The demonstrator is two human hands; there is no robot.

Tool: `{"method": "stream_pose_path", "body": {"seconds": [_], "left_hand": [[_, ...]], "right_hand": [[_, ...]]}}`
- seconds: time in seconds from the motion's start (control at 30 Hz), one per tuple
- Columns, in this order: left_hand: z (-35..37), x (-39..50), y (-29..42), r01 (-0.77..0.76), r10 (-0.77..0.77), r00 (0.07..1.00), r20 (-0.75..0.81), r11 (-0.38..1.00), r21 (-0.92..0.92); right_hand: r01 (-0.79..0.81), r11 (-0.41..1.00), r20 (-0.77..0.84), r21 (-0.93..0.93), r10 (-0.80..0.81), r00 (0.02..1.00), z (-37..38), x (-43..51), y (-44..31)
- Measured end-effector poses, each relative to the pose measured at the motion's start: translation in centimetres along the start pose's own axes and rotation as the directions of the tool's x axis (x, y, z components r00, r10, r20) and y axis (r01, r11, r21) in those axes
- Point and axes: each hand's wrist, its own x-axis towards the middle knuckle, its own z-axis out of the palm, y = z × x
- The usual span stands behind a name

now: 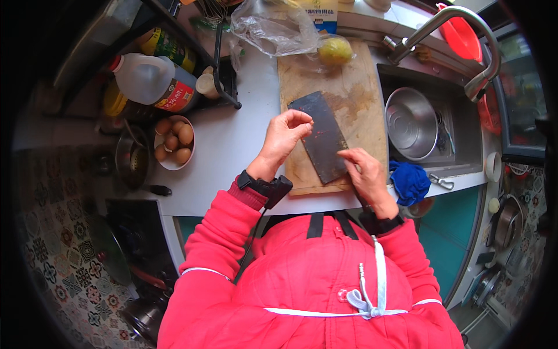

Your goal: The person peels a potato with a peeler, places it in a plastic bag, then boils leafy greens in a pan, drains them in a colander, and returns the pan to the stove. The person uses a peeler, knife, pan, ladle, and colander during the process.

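Observation:
A dark cleaver blade [322, 139] lies slantwise over the wooden cutting board [366, 100], with small red bits on its flat side. My left hand [285, 133] hovers over the blade's left edge, thumb and fingertips pinched together; whether something tiny is between them cannot be told. At the blade's lower right is my right hand [364, 172], fingers curled, close to what looks like the cleaver's handle, mostly hidden beneath the hand. A yellow-green fruit in clear plastic [335, 51] rests on the board's far end.
Right of the board, a sink holds a steel basin [411, 123] under a curved faucet [453, 13]. A blue cloth [409, 182] lies at the counter edge. To the left are a bowl of brown eggs [174, 165], a black metal rack [216, 61] and a large plastic jug [146, 78].

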Motion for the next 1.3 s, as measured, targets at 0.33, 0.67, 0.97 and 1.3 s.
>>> {"method": "stream_pose_path", "body": {"seconds": [0.33,0.67,0.97,1.3], "left_hand": [[4.4,-0.6,-6.3,0.038,-0.172,0.984,-0.042,0.441,-0.897],[7.3,-8.5,0.7,-0.075,-0.013,0.989,-0.149,0.819,-0.569],[-14.2,-35.3,8.6,-0.133,0.842,0.499,-0.205,0.309,0.942],[-46.4,-53.0,11.6,0.756,0.483,0.456,-0.747,0.232,0.612]], "right_hand": [[0.332,0.941,-0.006,0.072,-0.332,0.943,3.4,3.6,3.5],[0.073,0.959,0.359,0.273,-0.172,0.917,1.5,5.8,3.1],[0.125,0.986,0.165,-0.112,-0.105,0.981,-3.5,-2.0,3.0],[0.522,0.838,0.480,-0.155,-0.398,0.782,20.8,-5.4,-14.5]]}}
